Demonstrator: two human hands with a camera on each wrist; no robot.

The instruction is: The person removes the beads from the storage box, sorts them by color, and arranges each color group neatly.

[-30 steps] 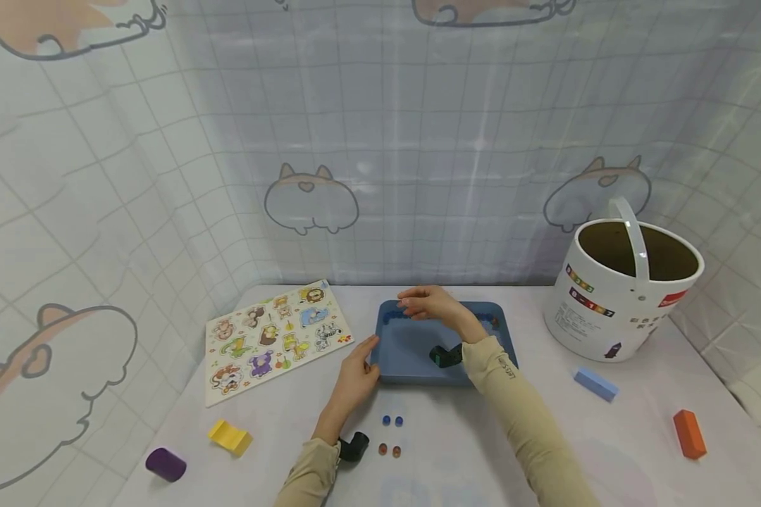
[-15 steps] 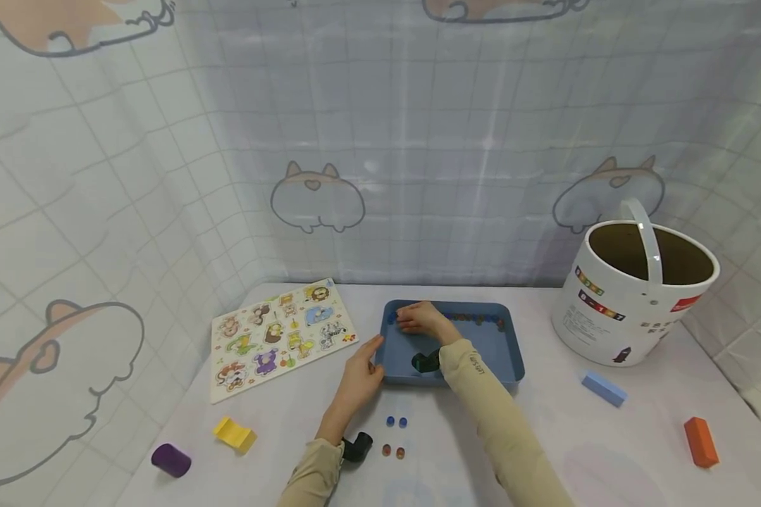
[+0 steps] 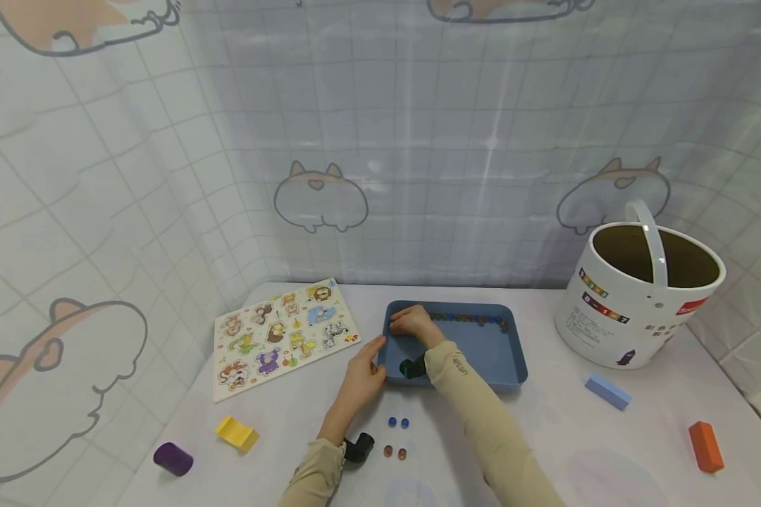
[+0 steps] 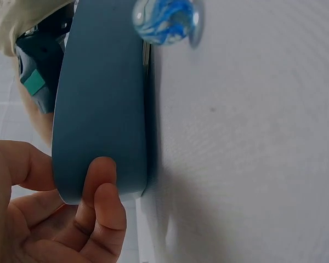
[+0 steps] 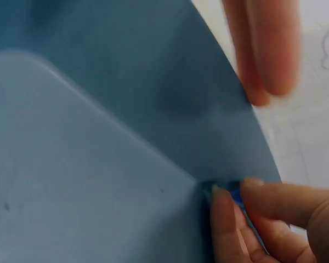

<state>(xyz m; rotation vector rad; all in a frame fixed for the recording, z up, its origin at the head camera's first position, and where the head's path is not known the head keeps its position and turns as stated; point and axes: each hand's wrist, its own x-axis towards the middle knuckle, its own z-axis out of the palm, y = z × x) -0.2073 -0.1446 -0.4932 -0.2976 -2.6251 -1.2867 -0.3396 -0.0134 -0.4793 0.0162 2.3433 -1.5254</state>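
The blue tray [image 3: 482,355] stands on the table with a row of marbles [image 3: 466,318] along its back wall. At its front left corner, my left hand [image 3: 363,373] holds the wall, with thumb and fingers around the corner [image 4: 98,208]. My right hand [image 3: 415,325] is down in the back left corner, its thumb and finger pinching a blue marble [image 5: 238,198], mostly hidden. In front of the tray sit two blue marbles [image 3: 392,422] and two brown marbles [image 3: 388,451]. The left wrist view shows a blue-and-white swirled marble [image 4: 165,19] beside the tray wall.
An animal puzzle board [image 3: 285,338] lies left of the tray. A white bucket [image 3: 609,317] with a handle stands back right. Blue [image 3: 607,391] and orange blocks [image 3: 707,447] lie at right, a yellow block [image 3: 237,434] and purple cylinder [image 3: 173,459] at left.
My right hand has come down from above the tray into its back left corner, leaving the row of marbles in sight. The left hand keeps its place on the tray.
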